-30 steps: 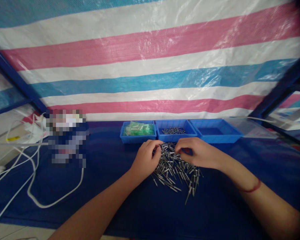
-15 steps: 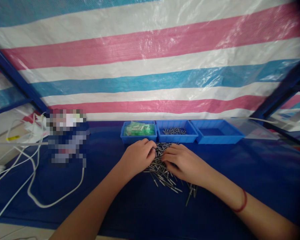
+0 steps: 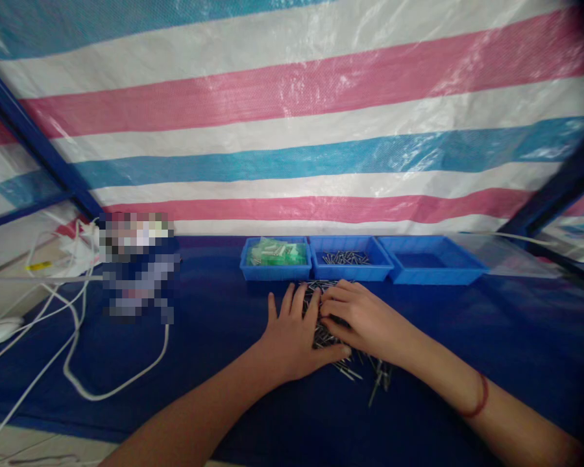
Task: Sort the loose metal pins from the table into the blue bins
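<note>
Rivets point(image 3: 324, 336) lie heaped on the blue tabletop point(image 3: 214, 402), just in front of three blue bins point(image 3: 354, 272). From where I stand, the left hand point(image 3: 292, 344) spreads wide, palm down, over the heap's left side; the right hand point(image 3: 365, 318) curls half-closed over the rest, and I can't tell whether it grips any.

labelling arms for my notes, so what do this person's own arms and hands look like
The left hand and right hand wear no gloves. No sleeve shows on the left forearm or right forearm. A thin red band circles the right forearm; none shows on the left.
</note>
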Available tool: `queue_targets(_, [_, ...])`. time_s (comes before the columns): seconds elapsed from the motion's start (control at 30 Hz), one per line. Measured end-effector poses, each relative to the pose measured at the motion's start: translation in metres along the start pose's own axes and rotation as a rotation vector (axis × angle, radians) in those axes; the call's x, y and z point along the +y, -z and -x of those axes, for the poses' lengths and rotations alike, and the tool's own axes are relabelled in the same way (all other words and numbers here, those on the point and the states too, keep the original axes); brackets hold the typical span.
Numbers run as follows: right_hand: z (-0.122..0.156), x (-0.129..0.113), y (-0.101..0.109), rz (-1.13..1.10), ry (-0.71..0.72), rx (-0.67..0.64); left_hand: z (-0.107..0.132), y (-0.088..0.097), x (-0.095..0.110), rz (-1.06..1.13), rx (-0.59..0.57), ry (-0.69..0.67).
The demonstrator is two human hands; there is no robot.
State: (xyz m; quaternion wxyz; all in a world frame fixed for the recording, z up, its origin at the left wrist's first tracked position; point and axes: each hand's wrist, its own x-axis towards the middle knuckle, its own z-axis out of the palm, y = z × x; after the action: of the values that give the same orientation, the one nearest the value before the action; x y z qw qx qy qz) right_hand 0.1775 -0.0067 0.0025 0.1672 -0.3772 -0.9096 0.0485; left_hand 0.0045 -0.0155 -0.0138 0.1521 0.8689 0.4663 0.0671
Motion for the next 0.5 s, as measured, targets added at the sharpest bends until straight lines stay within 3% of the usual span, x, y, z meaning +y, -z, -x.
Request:
queue_targets(0.17, [0.0010, 0.0021, -0.0033, -0.059, 0.053, 0.002, 0.0001, 0.0014, 0.0028, -0.031, -0.017, 0.016])
queue_targets(0.5, [-0.0006, 0.0012, -0.0016, -0.027, 0.012, -0.045, 0.0006, 0.0008, 0.0039, -0.034, -0.014, 0.027])
